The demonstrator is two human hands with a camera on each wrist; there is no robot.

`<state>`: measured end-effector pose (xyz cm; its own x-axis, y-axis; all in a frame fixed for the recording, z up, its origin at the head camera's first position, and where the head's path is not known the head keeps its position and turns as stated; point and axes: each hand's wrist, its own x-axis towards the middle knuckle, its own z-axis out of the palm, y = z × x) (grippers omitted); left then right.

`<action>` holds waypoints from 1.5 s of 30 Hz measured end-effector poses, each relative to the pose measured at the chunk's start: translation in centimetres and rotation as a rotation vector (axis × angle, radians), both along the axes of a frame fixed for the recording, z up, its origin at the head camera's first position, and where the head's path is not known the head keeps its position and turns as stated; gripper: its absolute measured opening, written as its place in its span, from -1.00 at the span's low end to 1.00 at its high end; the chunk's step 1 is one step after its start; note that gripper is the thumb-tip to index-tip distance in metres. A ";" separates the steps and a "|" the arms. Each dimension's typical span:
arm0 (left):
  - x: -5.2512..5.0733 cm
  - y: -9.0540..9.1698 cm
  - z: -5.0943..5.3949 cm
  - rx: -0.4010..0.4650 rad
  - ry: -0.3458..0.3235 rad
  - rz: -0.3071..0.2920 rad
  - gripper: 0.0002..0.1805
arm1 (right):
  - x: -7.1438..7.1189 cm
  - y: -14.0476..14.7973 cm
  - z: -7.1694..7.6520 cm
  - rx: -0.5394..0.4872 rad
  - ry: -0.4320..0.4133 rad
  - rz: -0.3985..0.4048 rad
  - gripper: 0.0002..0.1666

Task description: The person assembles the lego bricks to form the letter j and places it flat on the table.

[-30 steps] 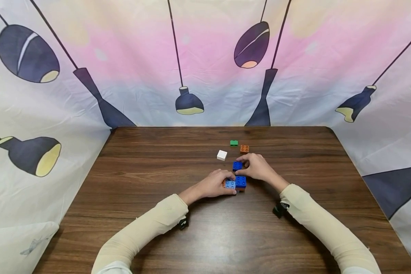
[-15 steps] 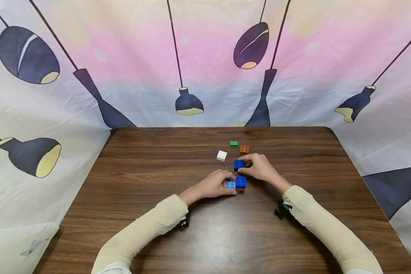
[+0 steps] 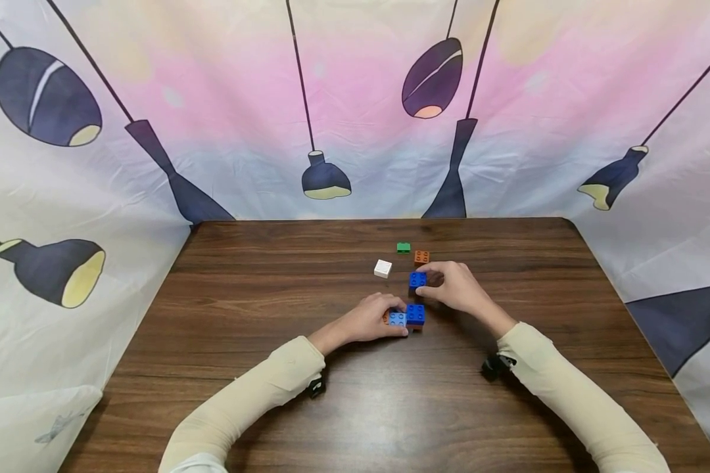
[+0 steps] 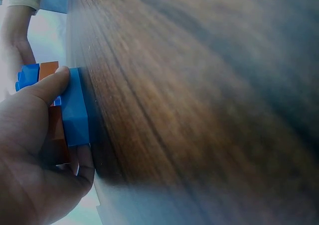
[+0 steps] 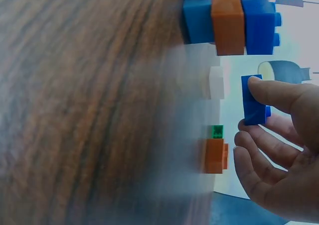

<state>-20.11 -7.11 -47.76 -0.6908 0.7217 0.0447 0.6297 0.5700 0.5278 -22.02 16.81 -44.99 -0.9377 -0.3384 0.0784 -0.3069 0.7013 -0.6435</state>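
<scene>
My left hand [image 3: 369,319] pinches a small stack of plastic bricks [image 3: 398,320]. My thumb is on the side near me and my fingers curl round the far side. At the bottom of the stack is a light blue plastic brick [image 4: 76,115], with some of its studs showing. A brown-orange plastic brick [image 5: 228,26] sits on it at the stack's right end, and a dark blue square plastic brick [image 3: 415,312] sits on top of that. Some more orange peeks out at the stack's left end, partly under my fingers

My right hand [image 3: 457,287] pinches a loose dark blue plastic brick [image 5: 253,100] with my thumb and fingers. I hold it up in the air, past the far side of the stack and not touching it. My hands are apart from each other

A flat white plastic brick [image 3: 382,269] lies beyond the stack, off to the left. A little green plastic brick [image 3: 403,247] is the farthest one past the stack. An orange four-stud plastic brick [image 3: 422,257] is near the green one, beyond the stack's right end

The stack is on a brown wooden table [image 3: 367,407]. Far behind the stack hangs a pale pink and blue cloth [image 3: 242,131] with dark lamps drawn on it. I have long cream sleeves [image 3: 260,378]
</scene>
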 end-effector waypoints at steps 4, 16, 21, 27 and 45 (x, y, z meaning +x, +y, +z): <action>0.0 0.0 0.0 -0.002 0.005 0.000 -0.54 | 0.3 0.1 0.4 -0.007 0.021 0.008 -0.51; -0.1 0.1 -0.2 0.001 0.016 -0.008 -0.55 | 1.8 0.2 1.8 -0.021 0.075 0.026 -0.50; 0.0 0.1 -0.1 0.006 0.024 -0.009 -0.56 | 2.5 0.2 2.3 -0.030 0.090 0.033 -0.51; 0.0 0.1 0.0 0.001 0.011 -0.005 -0.56 | 3.5 0.0 2.9 -0.051 0.099 0.055 -0.53; 0.0 0.1 0.0 -0.010 -0.012 0.002 -0.57 | 5.6 -0.3 2.4 -0.034 0.111 0.095 -0.54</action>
<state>-20.13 -7.02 -47.78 -0.6926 0.7208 0.0287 0.6220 0.5767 0.5297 -16.40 16.53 -42.59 -0.8863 -0.4208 0.1934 -0.4419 0.6436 -0.6249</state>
